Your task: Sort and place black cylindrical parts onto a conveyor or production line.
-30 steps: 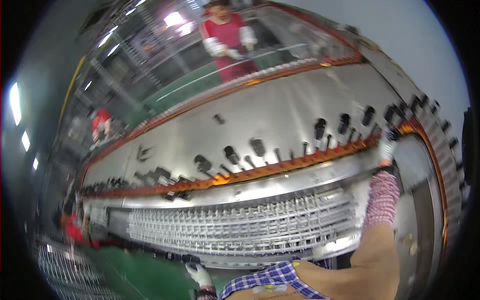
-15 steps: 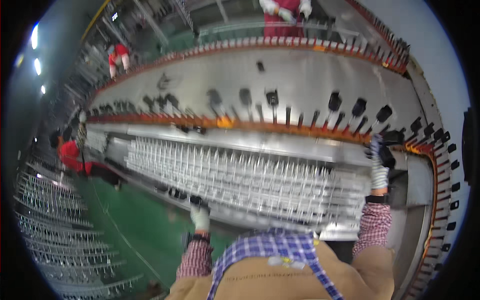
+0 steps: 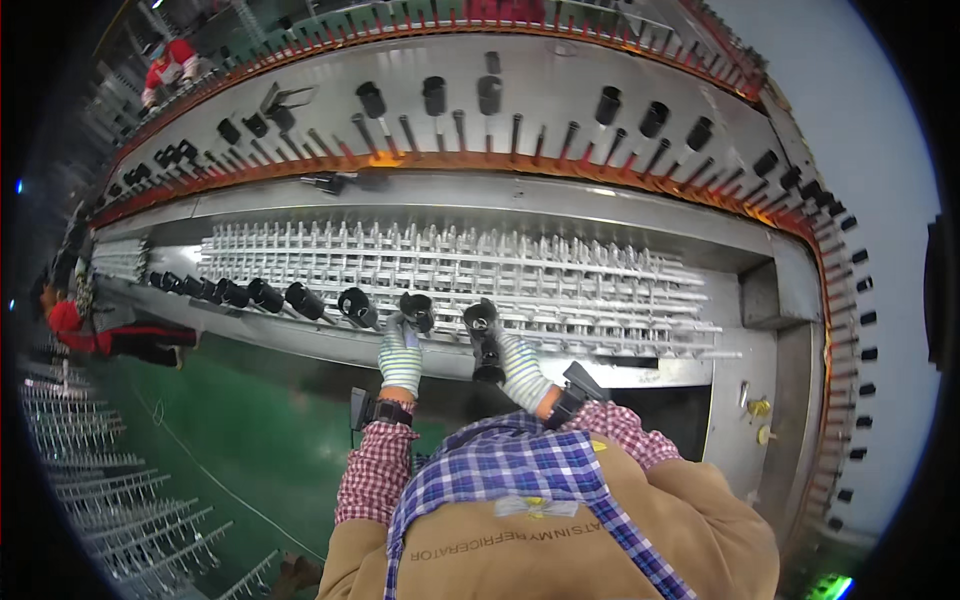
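In a striped knit glove, my left hand (image 3: 402, 358) is closed at the near edge of the rack, its fingertips against a short black cylindrical cup (image 3: 417, 312) with an open end. Just to its right, my gloved right hand (image 3: 522, 372) grips a black cylindrical cup (image 3: 482, 318), with another dark cylinder (image 3: 488, 366) hanging below it, partly hidden by the fingers. Both hands are over the front of a silver rack (image 3: 470, 265) of many upright metal pins. Leftward along its near edge runs a row of similar black cups (image 3: 304, 299).
Beyond the rack, an orange-edged conveyor (image 3: 520, 163) carries upright spindles, some topped with black cups (image 3: 608, 105). It curves down the right side. Loose black parts (image 3: 328, 182) lie on the metal ledge. A co-worker in red (image 3: 75, 318) is at far left, above the green floor (image 3: 260, 400).
My right hand has come back from the conveyor at the right to the rack's near edge, bringing black cups beside my left hand. The view has shifted, showing more of the rack's front.
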